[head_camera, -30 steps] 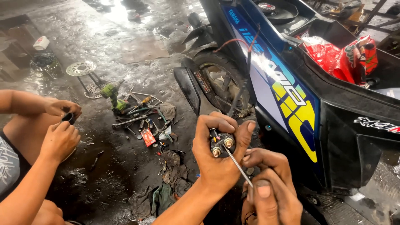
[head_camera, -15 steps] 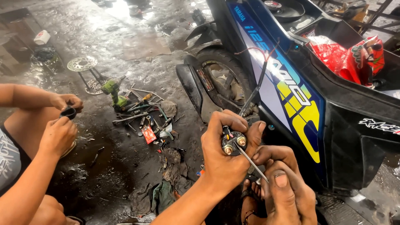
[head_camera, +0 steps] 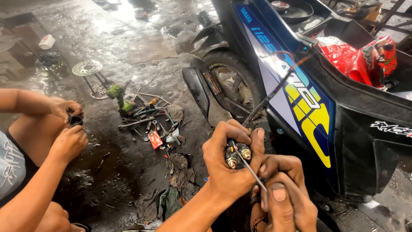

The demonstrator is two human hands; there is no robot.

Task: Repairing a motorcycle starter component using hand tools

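The scooter's open under-seat bin [head_camera: 369,38] holds crumpled red bags [head_camera: 356,56], its far side cut off by the frame's top edge. My left hand [head_camera: 227,165] is closed around a small black relay [head_camera: 237,155] beside the scooter's blue side panel [head_camera: 296,86], its two brass terminals facing me, while my right hand [head_camera: 285,193] pinches a thin metal probe [head_camera: 249,165] whose long axis slants from lower right up across the terminals. The relay's body is mostly hidden by my fingers, and a co-worker's hands [head_camera: 71,124] at the floor's left edge grip something dark I can't make out.
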